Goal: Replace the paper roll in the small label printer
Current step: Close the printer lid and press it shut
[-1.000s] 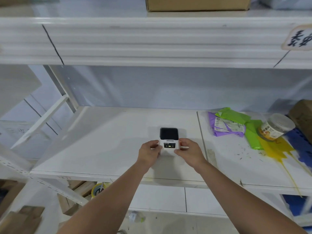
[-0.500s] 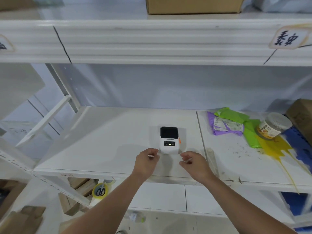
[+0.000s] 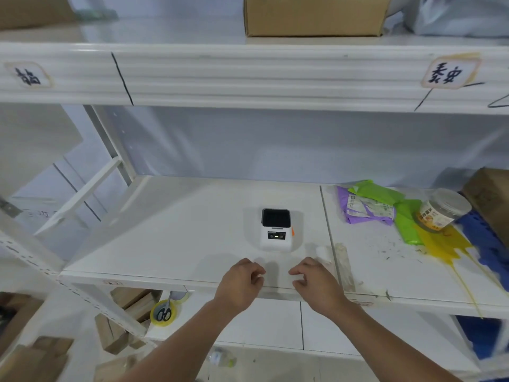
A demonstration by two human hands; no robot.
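Observation:
The small white label printer (image 3: 276,230) stands upright on the white shelf board (image 3: 170,230), its dark lid closed and a lit panel on its front. My left hand (image 3: 242,283) and my right hand (image 3: 316,286) hover over the shelf's front edge, a short way in front of the printer and not touching it. Both hands have loosely curled fingers, and nothing shows in them. A small white roll-like object (image 3: 321,252), blurred, lies on the shelf just beyond my right hand.
To the right lie purple and green bags (image 3: 369,208), a plastic jar (image 3: 440,210), yellow wrapping (image 3: 443,244) and a cardboard box (image 3: 493,199). A cardboard box (image 3: 314,15) sits on the shelf above. A tape roll with scissors (image 3: 164,312) lies below.
Both hands have let go of the printer's sides and drawn back toward the shelf's front edge. The printer stays where it stood.

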